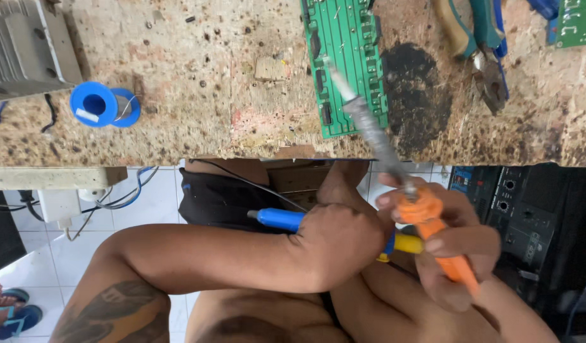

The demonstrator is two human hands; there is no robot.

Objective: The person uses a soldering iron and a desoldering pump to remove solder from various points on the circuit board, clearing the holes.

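Work in hand: soldering work at the near edge of the counter [178, 127]. The soldering iron's tip is raised over the board and is not seen touching it.
Left hand [340, 244]: closed in a fist around a blue-handled tool [280, 219]. The tool's yellow end sticks out to the right of the fist.
Right hand [448, 251]: gripping the orange soldering iron [426, 213] by its handle, just right of the left hand. The two hands touch or nearly touch.
Iron position: the grey shaft slants up and left from the hand. Its blurred tip lies over the lower part of the green circuit board [347, 63].
Board position: flat on the counter, far of both hands, with its near end close to the counter edge.
Next move, judged: any touch of tip to board calls for a steady right hand and a small, exact descent. The blue tool would have to come up from below the counter edge.
Count, tools: one iron, one blue-handled tool, and one pair of pliers [477, 44] at far right.
Count, boards: two, the second [579, 22] cut off at the far right corner.
Count, other: one blue solder spool [102, 105] at left, one grey metal box [26, 44] at far left, and one dark scorch patch [413, 95] right of the main board.
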